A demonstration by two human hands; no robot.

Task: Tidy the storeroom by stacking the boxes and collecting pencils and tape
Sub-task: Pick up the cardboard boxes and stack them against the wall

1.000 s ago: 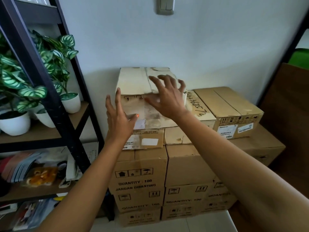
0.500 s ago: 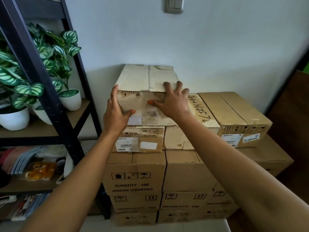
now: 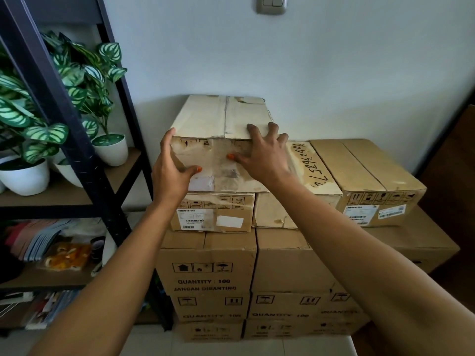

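Observation:
A worn pale cardboard box (image 3: 218, 116) lies on top of the left column of a stack of brown boxes (image 3: 208, 276) against the wall. My left hand (image 3: 171, 173) holds its front left corner, fingers along the left side and thumb on the front face. My right hand (image 3: 264, 158) grips the front top edge near the right corner, fingers spread over the top and thumb on the front. No pencils are visible.
To the right sit a lower box with handwritten numbers (image 3: 313, 170) and another brown box (image 3: 365, 165). A black metal shelf (image 3: 77, 140) on the left carries potted plants (image 3: 110, 147), with booklets and an orange packet (image 3: 66, 255) lower down. A dark wooden panel (image 3: 457, 163) stands at far right.
Both hands went from hovering open at the box's front to holding it. The view has come closer and looks further down over the stack.

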